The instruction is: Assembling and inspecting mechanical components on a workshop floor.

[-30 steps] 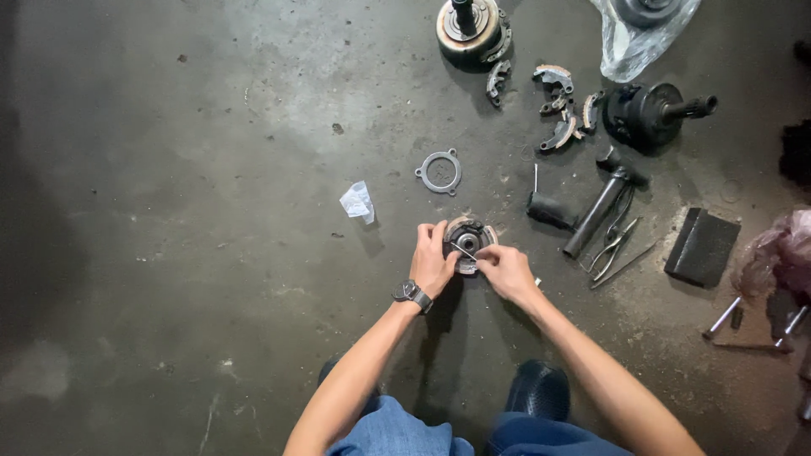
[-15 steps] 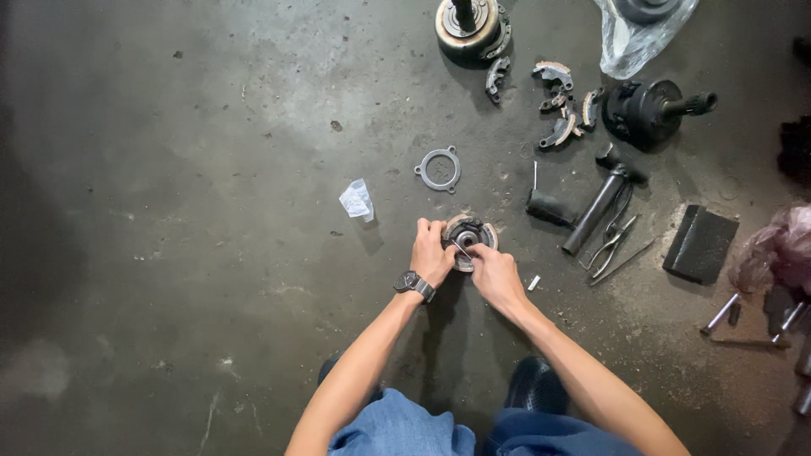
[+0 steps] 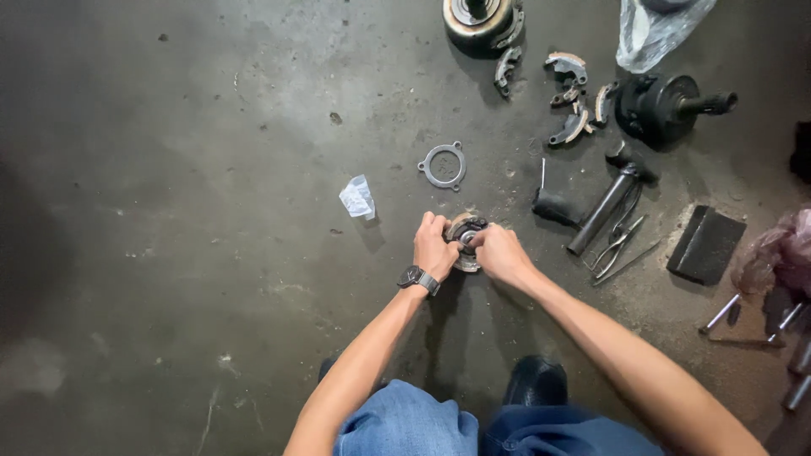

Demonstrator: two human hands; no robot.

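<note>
Change: compared with a second ago, both hands sit closer together over the round metal hub point(image 3: 465, 237); the right hand point(image 3: 500, 252) has slid leftward so its fingertips now cover the centre, where before they rested on the right rim.
Left hand: the left hand point(image 3: 433, 247), wristwatch point(image 3: 419, 278) on its wrist, cups the hub's left edge, fingers curled together against the rim, much as in the earlier frames.
Right hand: fingers bunched and pressed on the middle of the hub; whether they pinch a small part there I cannot tell, since the fingers hide it.
Hub position: on the concrete floor point(image 3: 211, 211) directly in front of the person's knees, unmoved across the frames.
Meaning: my judgement is that the work has shifted from steadying the rim to working at the hub's centre.
Nearby: a flat ring gasket point(image 3: 443, 165) lies just beyond the hub, a crumpled plastic scrap point(image 3: 357, 197) to its left.
Tools: a hammer point(image 3: 606, 198) and pliers point(image 3: 617, 243) lie to the right, apart from both hands, with brake shoes point(image 3: 570, 93) farther off.
</note>
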